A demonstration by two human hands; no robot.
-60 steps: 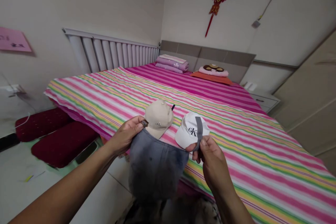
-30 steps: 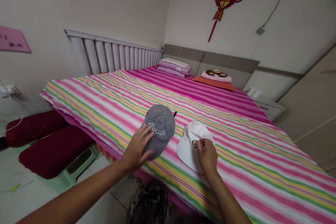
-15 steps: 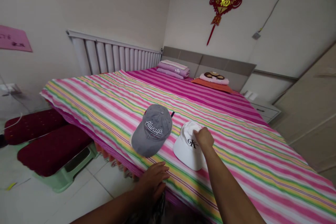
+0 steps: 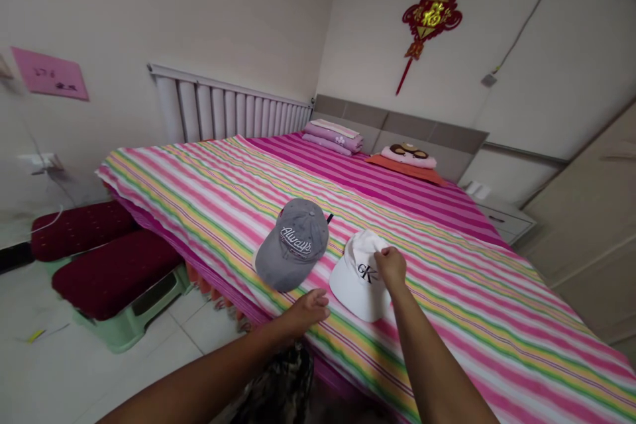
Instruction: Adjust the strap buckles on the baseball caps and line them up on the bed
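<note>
A grey cap [image 4: 293, 246] with white lettering lies near the front edge of the striped bed [image 4: 209, 179]. Beside it on the right lies a white cap [image 4: 358, 278] with black letters. My right hand [image 4: 392, 266] rests on the white cap's crown, fingers curled in a pinch on its fabric. My left hand [image 4: 311, 310] lies on the bedspread at the bed's edge, just below the grey cap, fingers loosely bent and holding nothing.
Two dark red cushioned stools [image 4: 112, 273] stand on the floor left of the bed. Folded purple bedding [image 4: 334, 134] and a pink pillow [image 4: 408, 158] sit at the headboard. A radiator [image 4: 228, 112] lines the left wall. A nightstand [image 4: 504, 218] stands far right.
The grey cap went from both hands onto the beige cap on the bed. My left hand let go and dropped to the bed's edge; my right hand moved onto the white cap.
</note>
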